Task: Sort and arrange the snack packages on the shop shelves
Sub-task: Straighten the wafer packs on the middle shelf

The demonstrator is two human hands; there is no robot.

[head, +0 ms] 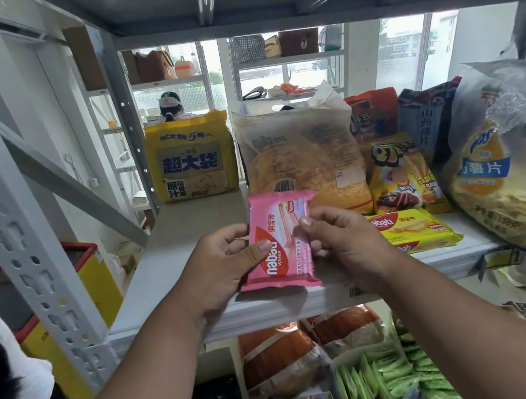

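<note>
1. Pink plastic Nabati wafer packet point(278, 241) held upright over the front part of the grey metal shelf point(169, 268), gripped from both sides
2. Left hand point(227, 266): thumb across the packet's face, fingers curled behind its left edge
3. Right hand point(342, 235): pinches the right edge, thumb on front
4. Yellow flat Nabati wafer packet point(416, 231) lies on the shelf just beside the right hand
5. Behind: large yellow noodle multipack point(193, 162), clear bag of orange snacks point(299, 156), yellow crisp bag point(401, 172), all standing
6. Far right, big clear potato-chip bag point(502, 163) leans over the shelf edge
</note>
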